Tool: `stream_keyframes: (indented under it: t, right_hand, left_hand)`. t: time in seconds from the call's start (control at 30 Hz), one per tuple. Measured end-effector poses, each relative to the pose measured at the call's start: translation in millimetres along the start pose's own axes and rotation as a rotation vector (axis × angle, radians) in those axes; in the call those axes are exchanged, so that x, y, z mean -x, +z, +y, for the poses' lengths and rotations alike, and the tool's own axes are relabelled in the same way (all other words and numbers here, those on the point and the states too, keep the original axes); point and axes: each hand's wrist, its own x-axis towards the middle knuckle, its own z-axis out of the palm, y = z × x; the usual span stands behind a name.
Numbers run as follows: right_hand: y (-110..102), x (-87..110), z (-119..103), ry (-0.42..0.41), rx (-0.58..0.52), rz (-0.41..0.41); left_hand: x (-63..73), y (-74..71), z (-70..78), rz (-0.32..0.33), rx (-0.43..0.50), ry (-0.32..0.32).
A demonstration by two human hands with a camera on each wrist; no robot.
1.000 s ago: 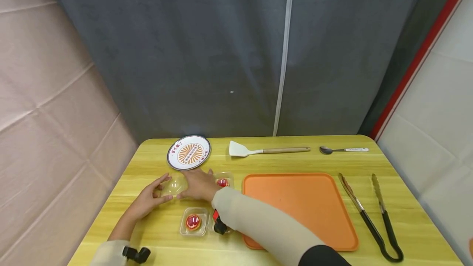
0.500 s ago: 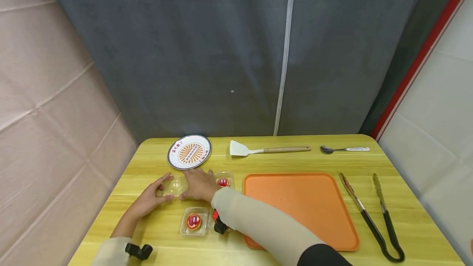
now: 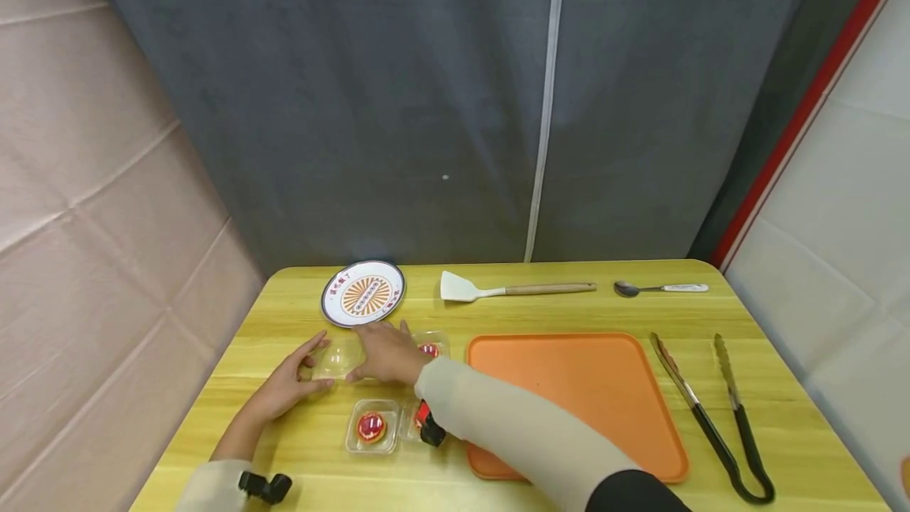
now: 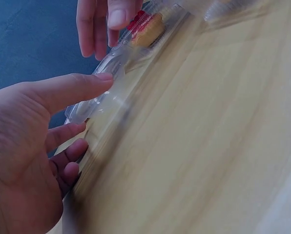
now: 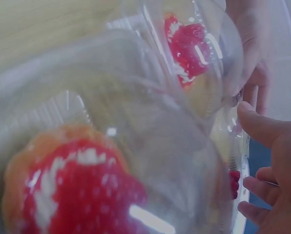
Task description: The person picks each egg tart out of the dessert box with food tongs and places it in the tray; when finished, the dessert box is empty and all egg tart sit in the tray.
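A clear plastic container sits on the table below the plate, between both hands; no red tart shows through it in the head view. My left hand grips its left side, thumb and fingers at opposite edges. On the right my right hand hovers with spread, relaxed fingers. Behind it, a tart sits in another clear box. Nearer the front is a boxed red-topped tart; the box beside it is partly hidden by the right wrist camera. Two boxed tarts, one a large tart, fill much of the right wrist view.
A round patterned plate lies at the back left. Along the back are a white spatula with a wooden handle and a spoon. An orange tray covers the middle right, with black-handled tongs beside it.
My right hand and forearm have shifted slightly right, away from the clear container. The left hand stays nearly in place beside it.
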Motion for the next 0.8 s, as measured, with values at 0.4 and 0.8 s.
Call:
stream_keyframes:
  t: [0.4, 0.8]
  right_hand:
    - [-23, 35.9, 6, -0.133, -0.034, 0.01]
    - [-22, 91.7, 21, -0.283, -0.084, -0.01]
  left_hand:
    - [29.4, -2.2, 7.1, 0.097, -0.134, 0.007]
    - [81.2, 30.4, 50.5, 0.164, -0.202, 0.102]
